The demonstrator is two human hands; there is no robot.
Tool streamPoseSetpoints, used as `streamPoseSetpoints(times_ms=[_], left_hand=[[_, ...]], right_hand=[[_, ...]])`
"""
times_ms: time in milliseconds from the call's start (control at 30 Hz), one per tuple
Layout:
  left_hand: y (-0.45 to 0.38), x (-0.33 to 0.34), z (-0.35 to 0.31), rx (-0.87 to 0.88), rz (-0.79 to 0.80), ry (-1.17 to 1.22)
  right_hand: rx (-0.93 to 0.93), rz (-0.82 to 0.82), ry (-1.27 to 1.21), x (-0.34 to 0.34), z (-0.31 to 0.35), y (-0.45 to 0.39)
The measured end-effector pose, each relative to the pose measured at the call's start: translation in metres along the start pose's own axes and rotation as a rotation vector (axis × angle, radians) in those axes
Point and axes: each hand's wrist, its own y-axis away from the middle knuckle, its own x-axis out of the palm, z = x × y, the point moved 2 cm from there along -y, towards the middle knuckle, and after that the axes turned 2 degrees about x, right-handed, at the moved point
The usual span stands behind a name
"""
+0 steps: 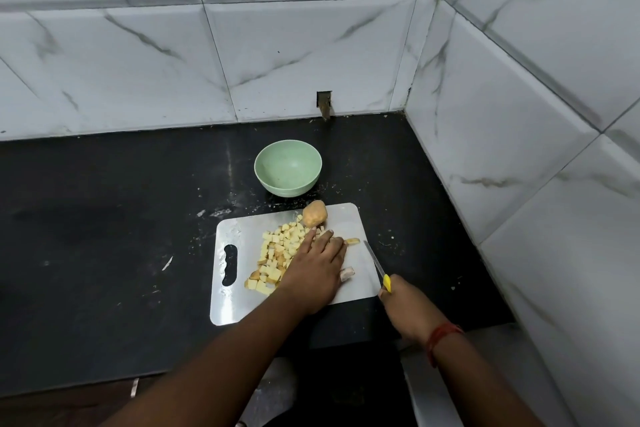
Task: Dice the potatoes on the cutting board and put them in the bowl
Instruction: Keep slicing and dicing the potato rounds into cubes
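A white cutting board (242,302) lies on the black counter. A heap of diced potato cubes (277,250) covers its middle, and a whole unpeeled potato (314,213) sits at its far edge. My left hand (313,270) lies flat on the board with fingers spread, against the right side of the cubes; it grips nothing. A potato strip (352,241) lies past its fingertips and a small piece (347,273) beside it. My right hand (405,305) holds a yellow-handled knife (375,262), blade pointing away over the board's right edge. The green bowl (288,168) stands empty behind the board.
Marble-look tiled walls close the counter at the back and on the right, forming a corner. A small dark hole (324,104) is in the back wall above the counter. The counter's front edge (104,385) runs below the board. Small scraps dot the counter.
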Motion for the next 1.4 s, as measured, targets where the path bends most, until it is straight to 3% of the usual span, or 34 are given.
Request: streamPoseSetpoints(times_ms=[333, 567, 767, 867, 1100, 1400], left_hand=[[0.0, 0.004, 0.003, -0.018, 0.006, 0.065], [-0.001, 0.005, 0.002, -0.028, 0.009, 0.088], [0.0, 0.007, 0.003, -0.031, 0.015, 0.092], [0.0, 0.006, 0.003, -0.034, 0.025, 0.089], [-0.001, 0.011, 0.003, -0.032, -0.004, 0.067], [0.008, 0.015, 0.004, -0.024, -0.071, 0.111]], right_hand=[[0.05, -0.004, 0.138, 0.005, 0.037, -0.019], [0.021, 0.042, 0.24, 0.027, 0.01, -0.013], [-0.022, -0.031, 0.185, 0.009, 0.027, -0.009], [-0.064, 0.016, 0.199, 0.012, 0.035, -0.02], [-0.026, 0.074, 0.245, 0.023, 0.019, -0.015], [-0.009, -0.009, 0.201, 0.011, 0.023, -0.005]])
